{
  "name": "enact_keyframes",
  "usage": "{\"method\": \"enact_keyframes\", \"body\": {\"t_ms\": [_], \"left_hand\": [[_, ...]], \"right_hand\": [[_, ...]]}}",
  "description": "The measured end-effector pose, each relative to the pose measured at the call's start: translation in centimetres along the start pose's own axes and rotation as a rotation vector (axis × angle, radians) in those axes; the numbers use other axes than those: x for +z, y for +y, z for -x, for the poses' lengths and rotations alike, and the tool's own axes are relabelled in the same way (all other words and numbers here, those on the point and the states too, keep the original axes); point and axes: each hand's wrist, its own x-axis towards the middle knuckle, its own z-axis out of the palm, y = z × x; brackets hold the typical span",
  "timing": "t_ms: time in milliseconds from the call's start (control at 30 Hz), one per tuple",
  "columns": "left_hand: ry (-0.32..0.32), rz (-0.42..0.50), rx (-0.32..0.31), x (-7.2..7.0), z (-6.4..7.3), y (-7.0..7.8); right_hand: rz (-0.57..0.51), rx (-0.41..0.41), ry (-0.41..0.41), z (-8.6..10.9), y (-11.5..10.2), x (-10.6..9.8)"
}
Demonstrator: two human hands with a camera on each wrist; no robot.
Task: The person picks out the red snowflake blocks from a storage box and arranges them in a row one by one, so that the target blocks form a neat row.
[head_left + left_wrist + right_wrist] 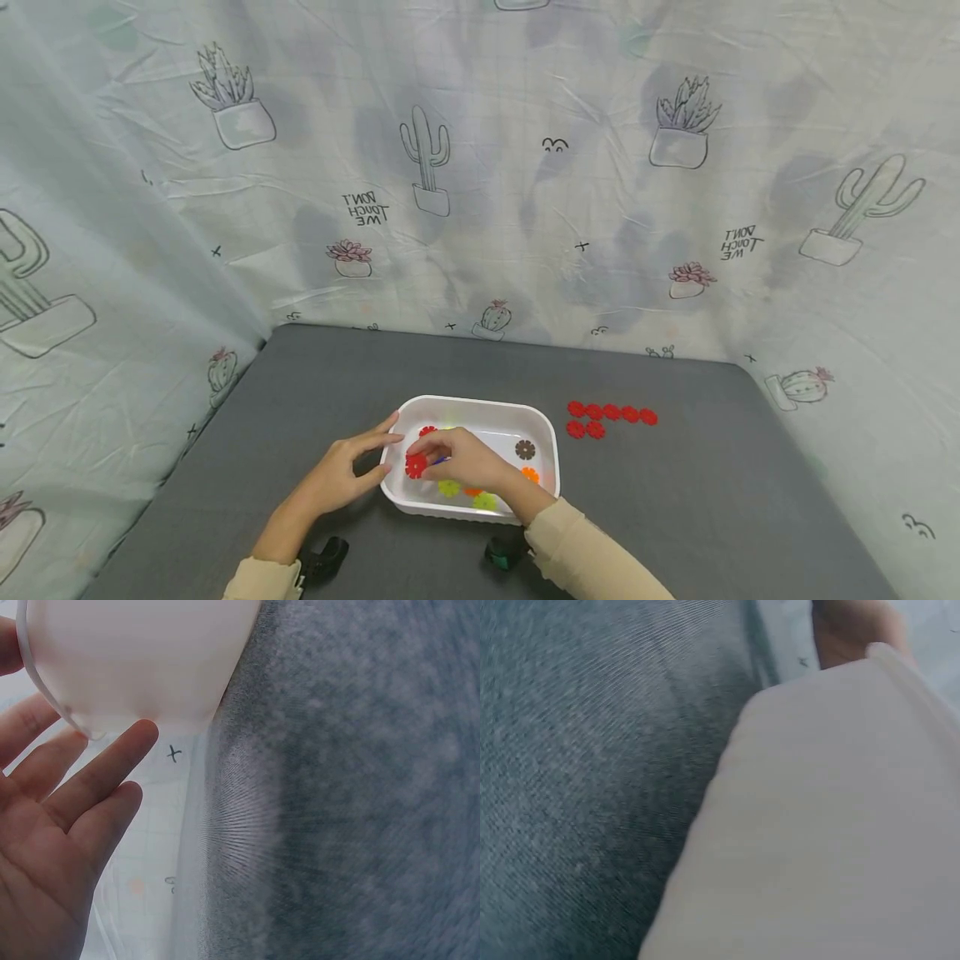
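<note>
Fingers (442,438) of the right hand (471,461) clamped on a red disc (415,467) inside the white tub (498,433), left hand (343,472) spread against its end, with a possible drop among other discs (525,450) from a slackening edge pinch.

The left hand (56,825) came in from the lower left, palm in view and fingers spread, reaching up to a white tray (139,656). Two fingers ran up to the tray's pale curved rim, another digit showed at the upper left edge, one fingertip overlapped the wall's lower edge, and the lowest finger stood apart from it. A grey, grainy table (360,795) filled the right; between lay whitish cloth (142,847) with a small dark cross (174,754).
</note>
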Motion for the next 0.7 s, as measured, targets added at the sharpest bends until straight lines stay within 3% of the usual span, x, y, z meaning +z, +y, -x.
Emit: {"method": "enact_keyframes", "body": {"t_ms": [467,700], "left_hand": [[-0.012,0.015,-0.077,0.0,-0.3,0.5],[-0.015,0.023,-0.077,-0.1,-0.5,0.7]], "right_hand": [[-0.087,0.058,0.172,3.3,-0.2,-4.6],[-0.160,0.082,0.326,5.5,0.1,-7.5]]}}
